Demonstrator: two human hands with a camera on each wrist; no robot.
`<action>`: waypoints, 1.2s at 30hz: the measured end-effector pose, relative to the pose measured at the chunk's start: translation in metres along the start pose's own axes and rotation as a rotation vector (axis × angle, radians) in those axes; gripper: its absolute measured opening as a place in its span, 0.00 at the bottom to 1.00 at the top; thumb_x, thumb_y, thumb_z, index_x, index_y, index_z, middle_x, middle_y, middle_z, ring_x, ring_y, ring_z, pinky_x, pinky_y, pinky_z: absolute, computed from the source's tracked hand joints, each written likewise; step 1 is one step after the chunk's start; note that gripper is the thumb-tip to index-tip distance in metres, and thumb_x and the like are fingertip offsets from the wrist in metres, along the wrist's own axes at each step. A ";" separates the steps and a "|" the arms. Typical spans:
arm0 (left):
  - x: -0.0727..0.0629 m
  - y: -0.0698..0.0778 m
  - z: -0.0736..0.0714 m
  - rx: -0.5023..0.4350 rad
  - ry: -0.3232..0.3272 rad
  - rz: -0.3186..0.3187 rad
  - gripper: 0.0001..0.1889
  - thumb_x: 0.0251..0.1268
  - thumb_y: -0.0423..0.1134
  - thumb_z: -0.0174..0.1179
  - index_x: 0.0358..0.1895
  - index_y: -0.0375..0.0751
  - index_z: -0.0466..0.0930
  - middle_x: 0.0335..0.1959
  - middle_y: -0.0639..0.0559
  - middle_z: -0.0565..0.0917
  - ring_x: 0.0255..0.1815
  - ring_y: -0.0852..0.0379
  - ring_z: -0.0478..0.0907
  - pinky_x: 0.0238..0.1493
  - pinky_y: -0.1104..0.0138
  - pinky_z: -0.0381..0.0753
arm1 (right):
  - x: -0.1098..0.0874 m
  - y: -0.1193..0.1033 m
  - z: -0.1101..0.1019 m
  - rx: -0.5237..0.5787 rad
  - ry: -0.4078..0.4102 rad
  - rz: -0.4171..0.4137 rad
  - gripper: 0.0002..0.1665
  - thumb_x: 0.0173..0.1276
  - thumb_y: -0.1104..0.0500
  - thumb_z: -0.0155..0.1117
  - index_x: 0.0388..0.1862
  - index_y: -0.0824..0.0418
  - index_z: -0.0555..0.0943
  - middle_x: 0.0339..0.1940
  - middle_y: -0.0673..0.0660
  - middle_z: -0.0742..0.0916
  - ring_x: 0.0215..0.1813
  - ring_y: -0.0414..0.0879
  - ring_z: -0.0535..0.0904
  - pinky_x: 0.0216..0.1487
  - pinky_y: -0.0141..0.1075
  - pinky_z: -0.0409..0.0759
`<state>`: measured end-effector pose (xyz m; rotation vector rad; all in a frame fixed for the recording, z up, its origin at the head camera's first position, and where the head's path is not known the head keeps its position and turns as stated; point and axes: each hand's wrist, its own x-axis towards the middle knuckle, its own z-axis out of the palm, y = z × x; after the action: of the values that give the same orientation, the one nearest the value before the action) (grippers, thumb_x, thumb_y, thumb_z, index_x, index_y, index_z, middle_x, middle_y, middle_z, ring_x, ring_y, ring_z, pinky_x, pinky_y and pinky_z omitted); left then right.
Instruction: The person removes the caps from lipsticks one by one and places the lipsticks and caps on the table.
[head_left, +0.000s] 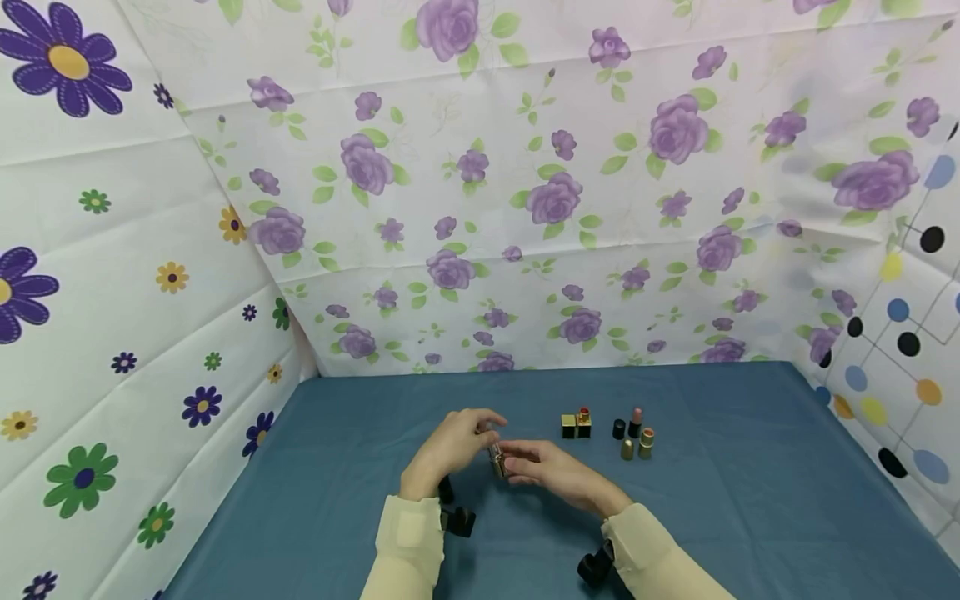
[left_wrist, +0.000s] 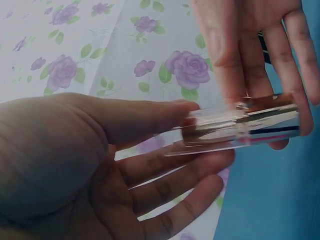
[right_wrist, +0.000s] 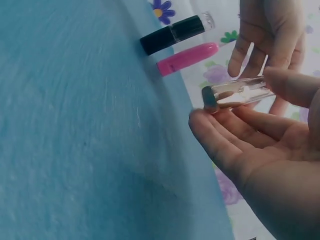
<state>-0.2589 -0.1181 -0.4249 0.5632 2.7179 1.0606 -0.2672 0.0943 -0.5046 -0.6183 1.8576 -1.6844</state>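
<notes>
A shiny lipstick tube (head_left: 497,460) with a clear cap is held between both hands, above the blue cloth. My left hand (head_left: 452,446) pinches the clear cap end between thumb and fingers, plain in the left wrist view, where the tube's metallic base (left_wrist: 272,117) points right. My right hand (head_left: 551,471) holds the tube from the other side, its fingers under the base and its thumb along the tube. In the right wrist view, the right hand (right_wrist: 260,145) partly hides the tube (right_wrist: 235,95), with the left hand (right_wrist: 272,35) behind it.
Right of the hands stand uncapped lipsticks: a red one (head_left: 584,422), a pink one (head_left: 636,422) and a gold-cased one (head_left: 647,443). Beside them are a square gold cap (head_left: 568,426), black cap (head_left: 618,429) and gold cap (head_left: 627,450). Black (right_wrist: 172,35) and pink (right_wrist: 187,58) tubes also lie near.
</notes>
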 end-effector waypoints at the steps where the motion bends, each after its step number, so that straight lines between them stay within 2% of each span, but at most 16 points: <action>1: 0.000 0.000 0.001 -0.012 0.008 0.001 0.14 0.79 0.35 0.59 0.62 0.40 0.84 0.43 0.48 0.87 0.45 0.43 0.85 0.43 0.54 0.84 | 0.000 0.000 0.000 0.043 0.006 0.008 0.36 0.86 0.51 0.54 0.82 0.68 0.60 0.81 0.68 0.67 0.76 0.60 0.71 0.71 0.52 0.74; 3: 0.001 -0.001 0.002 -0.033 0.026 0.002 0.14 0.80 0.36 0.59 0.62 0.42 0.84 0.46 0.47 0.87 0.47 0.45 0.85 0.47 0.52 0.84 | 0.001 0.000 0.000 0.098 0.019 0.010 0.36 0.85 0.53 0.56 0.81 0.71 0.61 0.79 0.70 0.68 0.72 0.59 0.75 0.70 0.52 0.76; 6: 0.003 -0.002 0.005 -0.084 0.060 0.004 0.14 0.80 0.39 0.59 0.61 0.44 0.84 0.49 0.47 0.87 0.48 0.48 0.85 0.50 0.50 0.84 | 0.002 -0.001 0.000 0.127 0.039 -0.001 0.32 0.84 0.55 0.58 0.77 0.73 0.67 0.72 0.71 0.76 0.64 0.56 0.81 0.67 0.52 0.78; 11: 0.008 -0.002 0.011 -0.163 0.110 0.029 0.14 0.81 0.41 0.58 0.63 0.47 0.83 0.47 0.49 0.87 0.45 0.52 0.84 0.47 0.52 0.84 | 0.000 -0.003 -0.003 0.171 0.040 -0.026 0.29 0.82 0.57 0.60 0.72 0.75 0.73 0.53 0.63 0.86 0.52 0.50 0.87 0.63 0.55 0.81; 14: 0.011 -0.002 0.016 -0.220 0.135 0.067 0.15 0.81 0.41 0.58 0.65 0.48 0.82 0.48 0.48 0.87 0.46 0.52 0.84 0.47 0.54 0.83 | -0.002 -0.005 -0.006 0.174 0.037 -0.045 0.29 0.82 0.57 0.60 0.71 0.76 0.72 0.49 0.59 0.87 0.48 0.48 0.87 0.61 0.55 0.82; 19: 0.016 0.000 0.022 -0.405 0.152 0.133 0.18 0.81 0.41 0.58 0.67 0.44 0.80 0.53 0.42 0.87 0.53 0.45 0.85 0.56 0.50 0.83 | -0.005 -0.009 -0.008 0.164 0.073 -0.074 0.31 0.80 0.55 0.63 0.70 0.79 0.72 0.51 0.65 0.86 0.48 0.48 0.87 0.61 0.56 0.82; 22: 0.018 0.001 0.026 -0.527 0.142 0.139 0.19 0.82 0.40 0.57 0.69 0.41 0.78 0.57 0.36 0.85 0.57 0.42 0.84 0.62 0.48 0.80 | -0.007 -0.011 -0.009 0.163 0.088 -0.082 0.32 0.80 0.55 0.64 0.69 0.79 0.72 0.53 0.67 0.86 0.50 0.50 0.87 0.63 0.59 0.79; 24: 0.020 0.001 0.029 -0.572 0.142 0.138 0.19 0.82 0.40 0.57 0.70 0.40 0.77 0.59 0.36 0.84 0.59 0.43 0.83 0.64 0.48 0.80 | -0.007 -0.012 -0.010 0.160 0.097 -0.088 0.32 0.80 0.56 0.64 0.70 0.79 0.71 0.54 0.66 0.87 0.53 0.51 0.87 0.65 0.60 0.77; 30: 0.025 0.005 0.034 -0.609 0.186 0.156 0.19 0.82 0.40 0.57 0.67 0.35 0.79 0.61 0.39 0.84 0.62 0.43 0.82 0.65 0.49 0.79 | -0.010 -0.014 -0.013 0.129 0.152 -0.116 0.31 0.80 0.57 0.63 0.70 0.78 0.72 0.55 0.65 0.88 0.55 0.52 0.87 0.65 0.61 0.77; 36: 0.027 0.009 0.035 -0.600 0.238 0.131 0.17 0.80 0.42 0.60 0.64 0.39 0.84 0.60 0.42 0.86 0.60 0.47 0.83 0.62 0.53 0.81 | -0.011 -0.016 -0.016 0.108 0.172 -0.124 0.28 0.80 0.56 0.63 0.69 0.75 0.75 0.54 0.67 0.88 0.54 0.53 0.88 0.65 0.64 0.76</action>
<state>-0.2714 -0.0795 -0.4447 0.5347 2.3631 1.9783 -0.2702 0.1123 -0.4868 -0.5704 1.8629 -1.9589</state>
